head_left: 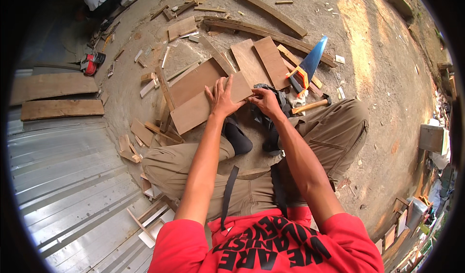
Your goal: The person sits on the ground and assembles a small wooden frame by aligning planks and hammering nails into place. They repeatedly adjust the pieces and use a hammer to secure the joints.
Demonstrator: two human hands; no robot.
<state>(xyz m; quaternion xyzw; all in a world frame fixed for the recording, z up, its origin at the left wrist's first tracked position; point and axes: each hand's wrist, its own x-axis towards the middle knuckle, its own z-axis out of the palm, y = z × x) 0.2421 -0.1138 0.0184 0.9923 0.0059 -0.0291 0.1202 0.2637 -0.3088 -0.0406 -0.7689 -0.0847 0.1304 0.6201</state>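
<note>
A rectangular plywood panel lies slanted in front of me over a wooden frame. My left hand rests on top of it, palm down with fingers spread. At the panel's right end, my right hand has its thumb and fingers pinched together by the corner; whatever is between them is too small to make out. Behind the panel, a wider brown board and a narrow wooden strip form part of the frame. A claw hammer with a wooden handle lies right of my right hand.
A handsaw with a blue blade lies beyond the hammer. Two plywood pieces sit nearby, with long timber strips farther off. Corrugated metal sheets cover the left side. A red tool lies at far left.
</note>
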